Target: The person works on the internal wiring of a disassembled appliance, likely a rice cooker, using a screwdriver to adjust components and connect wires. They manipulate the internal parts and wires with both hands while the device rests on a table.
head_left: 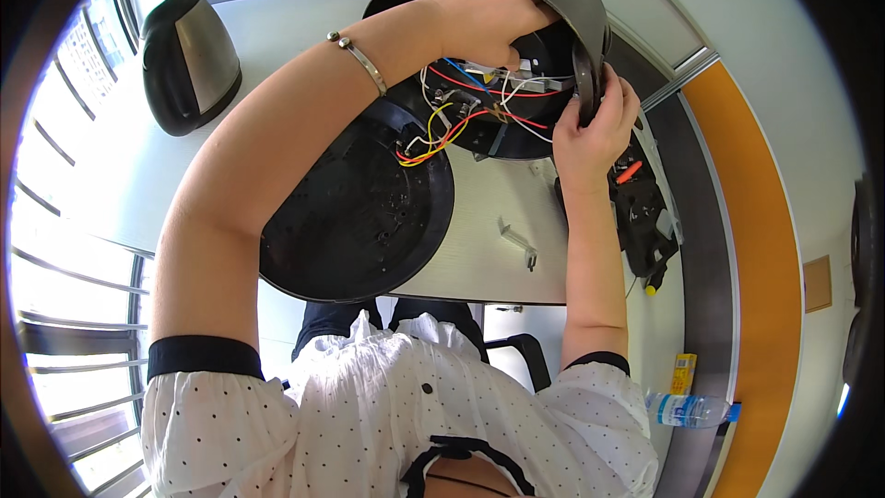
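Observation:
A round dark-grey appliance housing (pixel 564 7) is tilted up at the back of the desk, with red, yellow, white and blue wires (pixel 461 115) inside. My left hand (pixel 490 11) reaches into its upper part, fingers mostly hidden behind the rim. Around the housing's right rim the fingers of my right hand (pixel 599 120) are closed. A round black plate (pixel 346 221), joined by wires to the housing, lies below my left forearm. A small pale bracket (pixel 518 242) rests on the desk to the plate's right.
The white desk (pixel 498 286) holds a kettle (pixel 189 60) at back left. An open black tool case (pixel 645 221) with an orange-handled tool (pixel 629 172) is at right. A plastic bottle (pixel 691 410) and yellow box (pixel 683 371) are at lower right, near an orange panel (pixel 747 221).

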A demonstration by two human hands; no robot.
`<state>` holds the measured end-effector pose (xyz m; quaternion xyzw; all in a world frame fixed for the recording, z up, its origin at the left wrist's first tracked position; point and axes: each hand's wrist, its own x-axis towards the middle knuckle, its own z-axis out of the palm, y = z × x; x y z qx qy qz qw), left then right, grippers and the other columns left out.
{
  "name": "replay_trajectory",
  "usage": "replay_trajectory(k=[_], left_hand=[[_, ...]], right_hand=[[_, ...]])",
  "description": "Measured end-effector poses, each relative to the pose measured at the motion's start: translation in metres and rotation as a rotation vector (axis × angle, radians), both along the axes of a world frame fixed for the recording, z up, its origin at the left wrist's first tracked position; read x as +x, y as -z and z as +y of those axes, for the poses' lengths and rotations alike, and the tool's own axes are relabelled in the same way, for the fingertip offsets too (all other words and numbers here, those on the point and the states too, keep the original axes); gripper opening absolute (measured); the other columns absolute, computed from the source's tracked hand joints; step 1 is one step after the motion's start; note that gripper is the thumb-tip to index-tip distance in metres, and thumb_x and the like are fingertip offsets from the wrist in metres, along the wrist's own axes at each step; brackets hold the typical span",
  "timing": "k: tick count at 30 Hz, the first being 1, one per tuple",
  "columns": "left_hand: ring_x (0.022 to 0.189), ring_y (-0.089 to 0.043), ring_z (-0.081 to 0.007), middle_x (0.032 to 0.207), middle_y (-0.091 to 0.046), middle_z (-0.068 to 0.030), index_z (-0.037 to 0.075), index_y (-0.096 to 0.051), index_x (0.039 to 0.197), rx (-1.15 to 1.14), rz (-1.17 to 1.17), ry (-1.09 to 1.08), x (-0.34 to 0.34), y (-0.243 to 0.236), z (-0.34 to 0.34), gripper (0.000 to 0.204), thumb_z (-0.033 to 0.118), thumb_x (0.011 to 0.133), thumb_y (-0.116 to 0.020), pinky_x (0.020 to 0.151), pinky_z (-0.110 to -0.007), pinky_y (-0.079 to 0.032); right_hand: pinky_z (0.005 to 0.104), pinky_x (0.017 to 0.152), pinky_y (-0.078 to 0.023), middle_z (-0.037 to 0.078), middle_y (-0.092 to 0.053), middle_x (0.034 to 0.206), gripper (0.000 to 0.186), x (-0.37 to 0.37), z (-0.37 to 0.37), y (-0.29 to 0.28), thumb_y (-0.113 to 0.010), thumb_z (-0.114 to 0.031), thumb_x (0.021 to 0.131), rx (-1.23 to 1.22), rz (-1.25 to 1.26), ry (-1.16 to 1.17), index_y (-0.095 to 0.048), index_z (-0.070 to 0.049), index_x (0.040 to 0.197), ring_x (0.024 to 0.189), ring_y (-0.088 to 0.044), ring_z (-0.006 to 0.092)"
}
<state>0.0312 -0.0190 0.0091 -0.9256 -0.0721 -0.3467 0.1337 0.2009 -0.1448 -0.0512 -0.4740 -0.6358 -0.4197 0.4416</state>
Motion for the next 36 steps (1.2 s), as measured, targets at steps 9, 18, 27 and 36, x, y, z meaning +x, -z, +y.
replay_trajectory(k=[9,18,27,36], left_hand=[[0.100,-0.063,-0.0332,0.107,-0.066,-0.0154,0.007,-0.059,0.119,-0.056,0.017,-0.058,-0.010,-0.006,-0.010,0.061,0.019,0.063,-0.079,0.085,-0.040,-0.052],[0.097,-0.062,-0.0341,0.106,-0.065,-0.0157,0.007,-0.061,0.117,-0.061,0.000,-0.069,-0.012,-0.004,-0.008,0.059,0.023,0.064,-0.079,0.083,-0.041,-0.051],[0.096,-0.062,-0.0355,0.106,-0.064,-0.0169,0.006,-0.061,0.117,-0.083,-0.017,-0.085,-0.013,-0.001,-0.004,0.061,0.025,0.062,-0.080,0.083,-0.041,-0.051],[0.094,-0.065,-0.0331,0.102,-0.066,-0.0156,0.009,-0.062,0.117,-0.031,-0.073,-0.045,-0.011,0.000,-0.003,0.058,0.021,0.062,-0.078,0.081,-0.040,-0.053]], right_hand=[[0.0420,0.077,-0.053,0.024,-0.050,0.110,0.059,-0.002,0.003,-0.003,-0.068,0.006,0.069,-0.012,0.014,0.013,-0.048,0.004,0.125,0.093,-0.058,0.0398],[0.0413,0.075,-0.053,0.023,-0.050,0.109,0.060,-0.002,0.005,-0.004,-0.070,0.001,0.070,-0.026,0.039,-0.006,-0.047,0.004,0.126,0.093,-0.059,0.0374],[0.0416,0.077,-0.054,0.018,-0.045,0.121,0.095,-0.033,-0.013,-0.011,-0.087,-0.032,0.060,-0.226,0.156,0.150,-0.039,-0.003,0.136,0.101,-0.057,0.0361],[0.0394,0.072,-0.056,0.019,-0.046,0.118,0.100,-0.030,-0.003,-0.004,-0.087,-0.041,0.058,-0.109,0.088,0.287,-0.038,-0.001,0.135,0.102,-0.056,0.0360]])
